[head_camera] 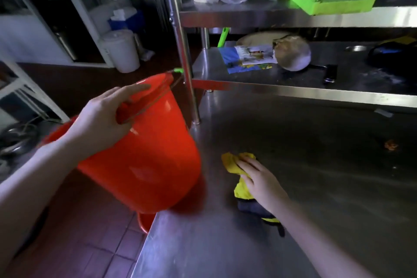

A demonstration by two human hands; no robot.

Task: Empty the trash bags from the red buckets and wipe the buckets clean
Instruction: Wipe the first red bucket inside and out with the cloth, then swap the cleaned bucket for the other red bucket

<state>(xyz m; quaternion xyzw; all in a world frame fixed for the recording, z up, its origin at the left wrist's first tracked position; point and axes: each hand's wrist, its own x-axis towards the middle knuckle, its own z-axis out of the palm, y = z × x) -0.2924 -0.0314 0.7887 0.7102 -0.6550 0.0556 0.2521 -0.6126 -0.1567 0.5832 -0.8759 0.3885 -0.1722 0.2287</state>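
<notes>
Two red plastic buckets: one large round red plastic bucket (144,160) tilted in the air just off the left edge of the stainless steel counter (316,165), and a second red bucket (144,221) showing only as a curved sliver below it; one crumpled yellow cloth (232,162) on the counter. Left hand (103,119) gripping the raised bucket at its rim, fingers (135,88) hooked over the lip, thin wire handle just beside them. Right hand (264,183) laid on the cloth, fingers (246,162) stretched out flat and pressing it to the counter, well apart from the bucket.
</notes>
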